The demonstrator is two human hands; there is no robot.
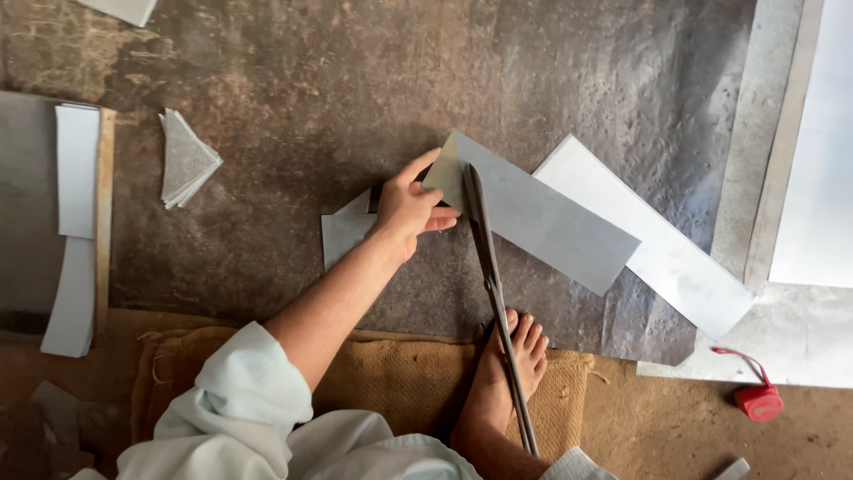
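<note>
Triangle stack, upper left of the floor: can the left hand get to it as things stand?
Probably yes. The left hand presses the grey sheet at the shears, and only bare floor lies between it and the triangle stack. It must release the sheet first.

The person wears a loose, pale white garment with the sleeve [240,391] rolled up, feet bare.

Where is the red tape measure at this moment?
In the head view, the red tape measure lies on the floor at the lower right, just below the edge of the large metal sheet and to the right of the burlap mat.
</note>
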